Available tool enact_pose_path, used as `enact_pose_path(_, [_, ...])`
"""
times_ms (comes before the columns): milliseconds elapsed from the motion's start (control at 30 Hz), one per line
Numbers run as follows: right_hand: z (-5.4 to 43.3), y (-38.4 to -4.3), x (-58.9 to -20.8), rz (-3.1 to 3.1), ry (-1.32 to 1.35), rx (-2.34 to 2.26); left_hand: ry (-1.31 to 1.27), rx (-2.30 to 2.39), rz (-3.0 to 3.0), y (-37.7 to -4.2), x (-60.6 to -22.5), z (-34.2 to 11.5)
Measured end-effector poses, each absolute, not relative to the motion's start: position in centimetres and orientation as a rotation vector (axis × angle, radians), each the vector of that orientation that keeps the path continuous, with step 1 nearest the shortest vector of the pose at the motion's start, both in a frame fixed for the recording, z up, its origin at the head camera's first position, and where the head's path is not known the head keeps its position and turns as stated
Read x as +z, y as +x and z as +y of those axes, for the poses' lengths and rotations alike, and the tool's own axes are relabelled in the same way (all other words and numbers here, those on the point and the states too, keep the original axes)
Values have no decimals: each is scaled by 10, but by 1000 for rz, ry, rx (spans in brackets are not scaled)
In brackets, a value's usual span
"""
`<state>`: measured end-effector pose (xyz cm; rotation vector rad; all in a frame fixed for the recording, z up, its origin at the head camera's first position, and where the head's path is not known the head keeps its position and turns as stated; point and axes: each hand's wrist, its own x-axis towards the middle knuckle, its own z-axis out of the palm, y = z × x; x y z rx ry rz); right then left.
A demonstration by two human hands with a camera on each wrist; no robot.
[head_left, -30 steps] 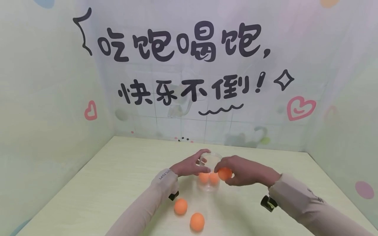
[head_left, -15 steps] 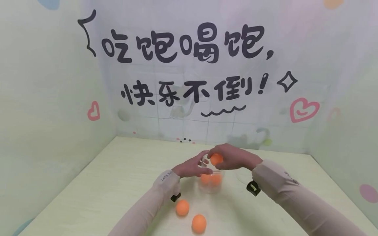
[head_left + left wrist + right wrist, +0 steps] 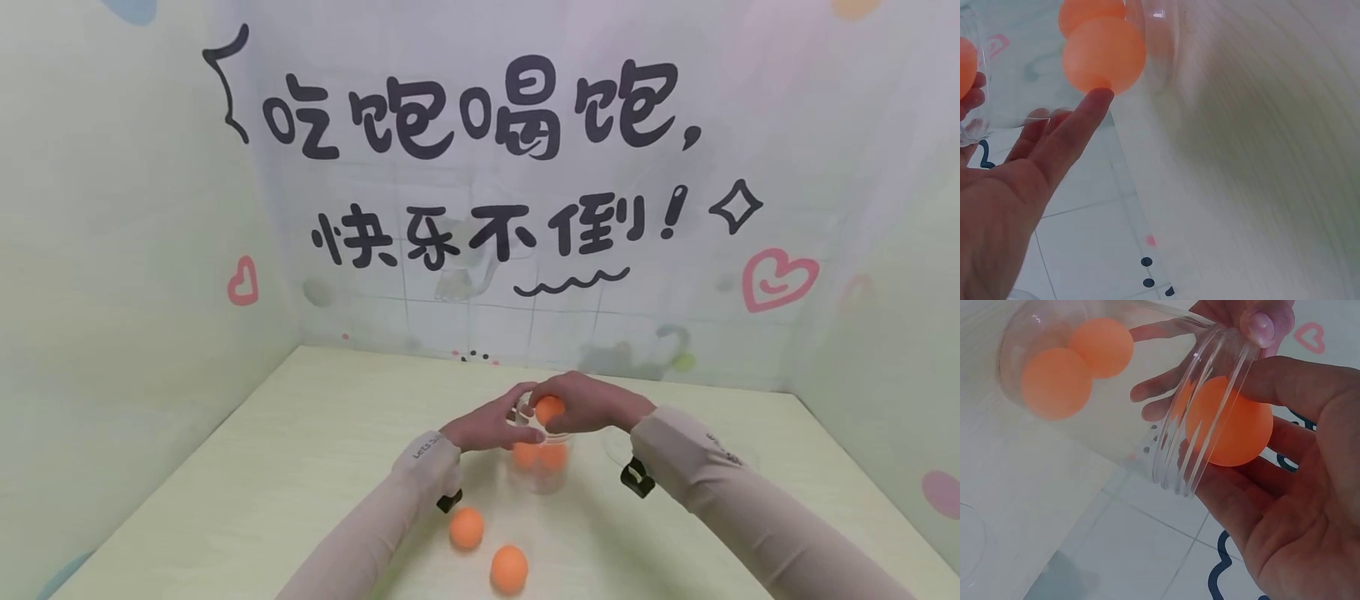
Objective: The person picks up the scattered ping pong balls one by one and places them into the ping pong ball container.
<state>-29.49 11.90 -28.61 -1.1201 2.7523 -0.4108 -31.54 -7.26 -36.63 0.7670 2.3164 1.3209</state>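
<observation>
A clear jar (image 3: 542,482) with a ridged screw neck (image 3: 1175,465) stands upright on the table. My left hand (image 3: 491,425) holds it near the top from the left, the thumb at the rim and the fingers spread along the far side. Two orange ping-pong balls (image 3: 1057,384) lie at the jar's bottom. Over the mouth, my right hand (image 3: 596,402) pinches another ping-pong ball (image 3: 1235,428) between thumb and fingers. In the right wrist view that ball overlaps the threaded neck, partly inside the opening.
Two loose ping-pong balls, a farther one (image 3: 467,528) and a nearer one (image 3: 509,570), lie on the pale table (image 3: 300,467) in front of the jar. A clear round lid (image 3: 617,448) lies flat to the right, partly behind the right sleeve. Printed walls enclose the back and sides.
My right hand has carried its ping-pong ball from beside the jar's right side up and left to over the mouth, then slightly lower. My left hand keeps its hold on the jar.
</observation>
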Motion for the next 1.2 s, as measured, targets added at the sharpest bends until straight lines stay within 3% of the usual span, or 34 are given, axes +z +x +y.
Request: enact_pose_path(1200, [123, -296, -287, 2682, -1056, -409, 753, 1329, 2306, -314, -368, -71])
